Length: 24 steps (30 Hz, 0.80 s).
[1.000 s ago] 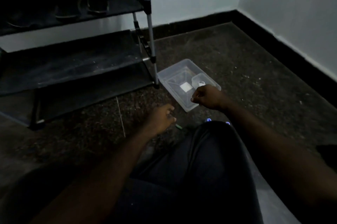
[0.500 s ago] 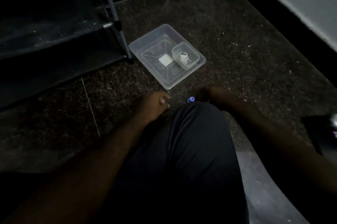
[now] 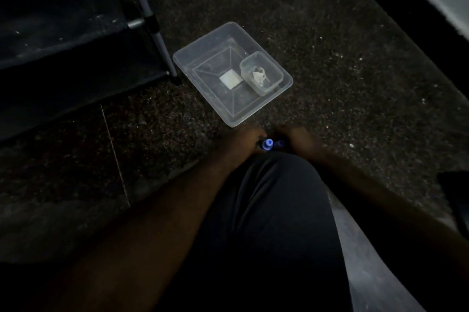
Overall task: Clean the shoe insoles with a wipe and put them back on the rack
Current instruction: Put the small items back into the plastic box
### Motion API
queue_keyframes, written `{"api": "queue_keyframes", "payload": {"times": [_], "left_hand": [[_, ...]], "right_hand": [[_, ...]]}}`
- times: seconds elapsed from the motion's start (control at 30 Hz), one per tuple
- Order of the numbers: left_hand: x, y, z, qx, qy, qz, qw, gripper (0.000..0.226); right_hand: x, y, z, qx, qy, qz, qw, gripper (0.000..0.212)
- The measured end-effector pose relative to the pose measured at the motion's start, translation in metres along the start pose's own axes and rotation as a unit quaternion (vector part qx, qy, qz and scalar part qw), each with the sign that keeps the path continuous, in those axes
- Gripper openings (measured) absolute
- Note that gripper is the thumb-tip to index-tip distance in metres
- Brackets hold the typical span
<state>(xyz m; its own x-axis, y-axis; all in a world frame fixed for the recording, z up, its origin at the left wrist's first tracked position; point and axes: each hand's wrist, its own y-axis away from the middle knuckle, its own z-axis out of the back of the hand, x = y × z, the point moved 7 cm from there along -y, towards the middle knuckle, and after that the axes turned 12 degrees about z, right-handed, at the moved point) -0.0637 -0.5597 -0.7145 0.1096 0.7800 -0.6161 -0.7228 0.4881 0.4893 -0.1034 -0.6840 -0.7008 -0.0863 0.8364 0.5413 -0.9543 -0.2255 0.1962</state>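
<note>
Hands had drawn together past the knee (image 3: 274, 184): left hand (image 3: 242, 145) curled round a blue-capped object (image 3: 267, 144), right hand (image 3: 298, 139) beside it, grip too dark to tell. Farther off, right of the shoe rack (image 3: 63, 40), a crumpled wipe (image 3: 258, 77) lay in a small container (image 3: 275, 68) inside a clear tub (image 3: 203, 43), its white label (image 3: 230, 79) unreadable.

Clear glossy plastic tray (image 3: 203, 50), speckled rough floor (image 3: 342, 70)

We've got a dark speckled floor (image 3: 330, 45) here, plus a see-through tray (image 3: 200, 50) with a white square (image 3: 230, 80) and a crumpled white wipe (image 3: 259, 77). Bright blue caps (image 3: 267, 144), black rack shelves (image 3: 63, 40), grey pole (image 3: 162, 45).
</note>
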Motion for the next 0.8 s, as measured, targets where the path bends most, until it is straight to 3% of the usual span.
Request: {"api": "queue_keyframes", "payload": {"times": [0.13, 0.23, 0.33, 0.53, 0.7, 0.8], "left_hand": [[0.005, -0.009, 0.001, -0.006, 0.012, -0.013, 1.000, 0.022], [0.011, -0.004, 0.011, -0.055, 0.075, -0.028, 0.995, 0.028], [0.015, 0.005, 0.026, -0.087, 0.127, -0.028, 0.988, 0.019], [0.030, 0.016, 0.098, -0.202, 0.169, -0.043, 0.964, 0.015], [0.051, 0.004, 0.152, -0.361, 0.099, -0.012, 0.927, 0.013], [0.056, -0.012, 0.160, -0.352, 0.081, 0.024, 0.932, 0.014]], "right_hand": [[0.003, -0.006, 0.003, -0.010, -0.010, 0.028, 0.999, 0.017], [0.013, -0.011, 0.009, -0.009, -0.039, 0.048, 0.998, 0.016], [0.026, -0.023, 0.015, -0.021, -0.067, 0.059, 0.996, 0.014], [0.056, -0.072, 0.054, -0.081, -0.101, 0.089, 0.988, 0.016], [0.070, -0.133, 0.082, -0.089, -0.030, 0.105, 0.990, 0.024], [0.068, -0.175, 0.085, -0.073, 0.004, 0.094, 0.993, 0.027]]}}
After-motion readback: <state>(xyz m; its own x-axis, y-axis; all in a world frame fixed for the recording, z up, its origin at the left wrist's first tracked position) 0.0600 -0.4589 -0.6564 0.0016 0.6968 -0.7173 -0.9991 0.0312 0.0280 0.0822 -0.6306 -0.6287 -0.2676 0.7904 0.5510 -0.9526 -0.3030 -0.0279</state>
